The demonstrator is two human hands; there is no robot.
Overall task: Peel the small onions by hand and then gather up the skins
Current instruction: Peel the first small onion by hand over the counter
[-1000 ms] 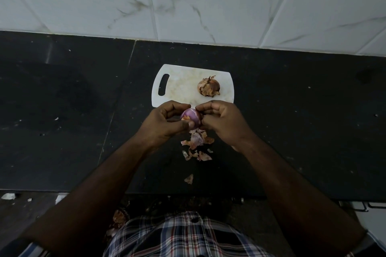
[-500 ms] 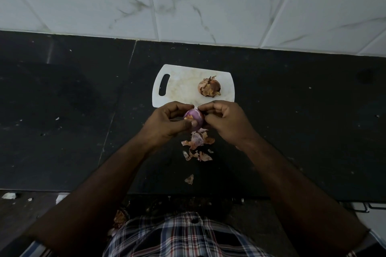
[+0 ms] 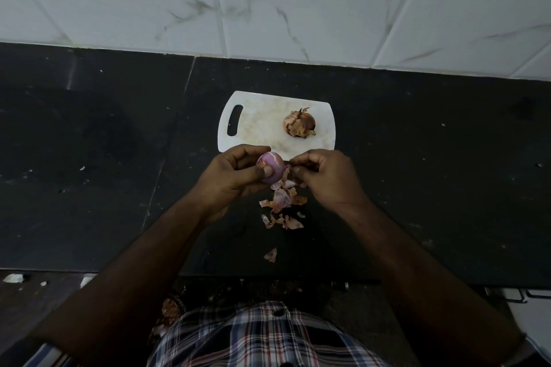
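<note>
Just above the near edge of the white plastic cutting board (image 3: 259, 128), the person holds a small, mostly peeled purple onion (image 3: 270, 170) in the air over the black stone countertop (image 3: 432, 188). The left hand (image 3: 229, 179) grips it, thumb laid across its near face and fingers curled round the far side, so much of the bulb shows pale purple and glossy. Its long axis looks tilted, running from far left to near right, with the lower end pointing down toward the right hand; which end is root and which is tip I cannot tell. The right hand (image 3: 325, 179) sits just right of the onion, its fingers curled in tight and pinching at a strip of loose skin (image 3: 286, 173) that hangs from the bulb's right side. Directly below the hands, a scatter of papery brown and purple onion skins (image 3: 283, 205) lies on the counter, trailing toward the near edge, with one lone flake (image 3: 271, 255) well apart from the rest. On the right half of the board rests a second small onion in its dry brown skin (image 3: 299, 123), stalk end pointing to the far side. The board's slotted handle faces left. Behind the counter rises a wall of white marbled tiles (image 3: 298, 3), and a plaid shirt (image 3: 256, 337) shows at the near edge.
</note>
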